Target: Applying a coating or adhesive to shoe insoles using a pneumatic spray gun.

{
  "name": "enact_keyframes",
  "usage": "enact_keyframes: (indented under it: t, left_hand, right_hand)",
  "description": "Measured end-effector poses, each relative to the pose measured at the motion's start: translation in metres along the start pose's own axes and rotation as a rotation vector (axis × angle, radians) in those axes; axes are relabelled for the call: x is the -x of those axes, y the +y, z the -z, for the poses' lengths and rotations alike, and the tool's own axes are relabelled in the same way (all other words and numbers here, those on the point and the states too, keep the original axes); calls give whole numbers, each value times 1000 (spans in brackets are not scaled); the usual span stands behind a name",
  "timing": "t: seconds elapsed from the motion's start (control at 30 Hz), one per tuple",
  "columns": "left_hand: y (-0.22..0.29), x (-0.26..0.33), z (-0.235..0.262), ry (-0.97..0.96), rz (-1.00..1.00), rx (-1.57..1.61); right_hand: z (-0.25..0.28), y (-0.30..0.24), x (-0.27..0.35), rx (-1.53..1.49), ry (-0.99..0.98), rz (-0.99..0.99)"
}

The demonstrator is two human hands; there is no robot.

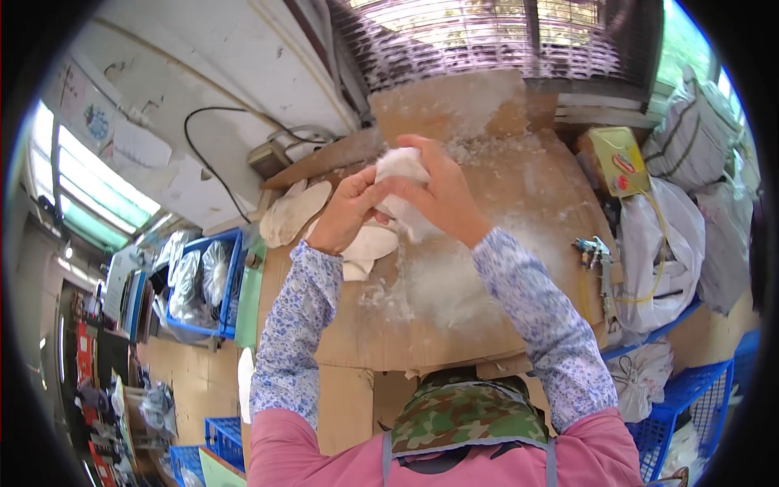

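Head cam, left of your pair: wide fisheye, upright, unmirrored. Looks down and forward from your head, near your work. Your left hand [345,213] and right hand [442,195] sit just above centre; your sleeves [286,357] enter from the lower edge. Worktop [389,337] fills the middle, barred window [454,36] up top, edges bending toward the dark round rim.

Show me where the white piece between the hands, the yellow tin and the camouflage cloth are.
White piece [402,165]: head view, on its exposed upper part.
Yellow tin [619,162]: head view, on its broad face.
Camouflage cloth [471,414]: head view, on its middle.
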State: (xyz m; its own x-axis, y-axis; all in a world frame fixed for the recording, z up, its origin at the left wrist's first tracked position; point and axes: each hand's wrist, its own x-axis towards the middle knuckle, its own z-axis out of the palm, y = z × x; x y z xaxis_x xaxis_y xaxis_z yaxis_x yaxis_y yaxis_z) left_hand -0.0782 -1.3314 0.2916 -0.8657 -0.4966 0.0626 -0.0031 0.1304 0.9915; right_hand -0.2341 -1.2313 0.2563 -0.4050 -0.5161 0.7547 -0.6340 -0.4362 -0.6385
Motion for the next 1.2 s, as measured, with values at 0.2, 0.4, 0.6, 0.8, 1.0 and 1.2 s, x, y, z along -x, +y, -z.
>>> enact_keyframes:
  t: [0.2,0.4,0.6,0.8,1.0,1.2]
  left_hand:
    - [10,-1,-19,-116,62,67]
    - [13,-17,-34,-175,108,129]
    - [25,-26,-38,-205,18,-112]
    - [23,-23,-49,-45,-61,-278]
    - [19,-24,-59,-62,-94,-293]
    - [11,-13,-59,122,-243,-223]
  right_hand:
    - [70,40,-40,-56,297,-501]
    - [67,4,-8,50,-277,252]
    - [62,16,-13,-247,-235,-307]
    - [84,7,-17,-475,94,-313]
    - [68,-2,-5,-253,-132,-231]
    - [57,-2,-5,-477,-174,-332]
